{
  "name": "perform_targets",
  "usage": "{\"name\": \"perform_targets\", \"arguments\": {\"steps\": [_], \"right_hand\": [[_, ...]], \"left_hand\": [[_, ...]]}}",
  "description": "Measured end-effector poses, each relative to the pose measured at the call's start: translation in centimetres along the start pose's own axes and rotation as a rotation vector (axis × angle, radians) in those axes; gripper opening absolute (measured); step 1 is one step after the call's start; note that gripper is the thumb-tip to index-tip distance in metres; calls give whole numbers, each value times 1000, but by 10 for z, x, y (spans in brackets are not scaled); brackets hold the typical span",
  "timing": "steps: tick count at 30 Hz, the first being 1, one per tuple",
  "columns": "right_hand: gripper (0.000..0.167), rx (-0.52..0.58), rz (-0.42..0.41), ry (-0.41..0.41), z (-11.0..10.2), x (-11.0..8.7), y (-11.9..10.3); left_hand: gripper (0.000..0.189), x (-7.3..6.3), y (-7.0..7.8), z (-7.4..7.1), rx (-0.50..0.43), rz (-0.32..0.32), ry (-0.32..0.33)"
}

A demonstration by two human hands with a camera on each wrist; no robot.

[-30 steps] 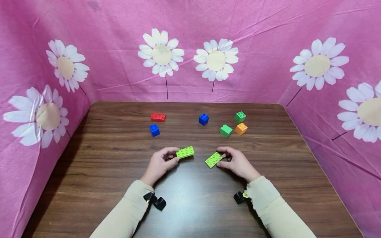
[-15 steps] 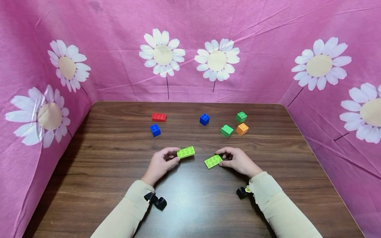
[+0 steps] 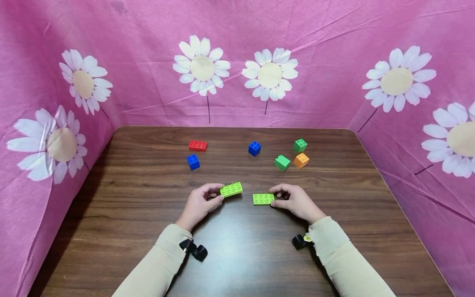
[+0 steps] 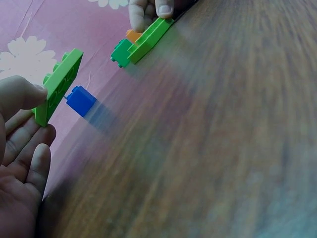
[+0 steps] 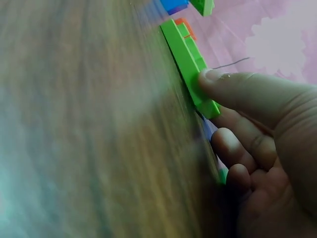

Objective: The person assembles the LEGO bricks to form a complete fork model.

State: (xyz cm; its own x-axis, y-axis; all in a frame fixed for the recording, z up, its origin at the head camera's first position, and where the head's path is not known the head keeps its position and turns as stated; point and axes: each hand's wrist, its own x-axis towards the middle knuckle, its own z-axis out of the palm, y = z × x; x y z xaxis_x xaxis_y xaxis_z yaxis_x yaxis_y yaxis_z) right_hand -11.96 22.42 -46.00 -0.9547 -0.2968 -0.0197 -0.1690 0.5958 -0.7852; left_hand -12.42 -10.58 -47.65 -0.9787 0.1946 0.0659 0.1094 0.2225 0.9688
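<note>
- While the left hand (image 3: pixel 200 204) pinches one end of a lime brick (image 3: pixel 231 189) between thumb and fingers, it holds that brick above the table (image 3: pixel 230 243), its hollow underside showing in the left wrist view.
- The right hand (image 3: pixel 298 202) pinches the near end of a second lime brick (image 3: pixel 263 199), studs up, low over the wood; whether it touches is unclear.
- The two held bricks are near each other, apart.
- Beyond stand a red brick (image 3: pixel 197 145), a front blue brick (image 3: pixel 193 162), a middle blue brick (image 3: pixel 254 148), an orange brick (image 3: pixel 301 160), an upright green brick (image 3: pixel 300 145) and a sideways green brick (image 3: pixel 282 163).
</note>
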Motion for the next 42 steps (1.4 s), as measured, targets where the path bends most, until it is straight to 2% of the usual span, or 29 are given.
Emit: {"name": "perform_targets", "arguments": {"steps": [4,10,14,20,27,34,42], "right_hand": [[31,26,5,25,2,0,1],[31,31,0,54,3,1,-1],[31,25,2,60,4,1,-1],[30,13,1,55,6,0,0],[29,-1,-5,72,9,-3,1],[30,-24,-25,62,12,-5,1],[30,-51,-55,80,11,-5,-4]], "left_hand": [[32,-1,0,-2,21,40,-17],[32,-3,1,-3,132,116,-75],[32,-3,1,-3,168,152,-102],[32,-3,0,-4,201,179,-110],[32,-2,-1,-3,304,229,-120],[32,-7,-1,-2,362,234,-140],[31,-5,1,0,413,257,-152]]}}
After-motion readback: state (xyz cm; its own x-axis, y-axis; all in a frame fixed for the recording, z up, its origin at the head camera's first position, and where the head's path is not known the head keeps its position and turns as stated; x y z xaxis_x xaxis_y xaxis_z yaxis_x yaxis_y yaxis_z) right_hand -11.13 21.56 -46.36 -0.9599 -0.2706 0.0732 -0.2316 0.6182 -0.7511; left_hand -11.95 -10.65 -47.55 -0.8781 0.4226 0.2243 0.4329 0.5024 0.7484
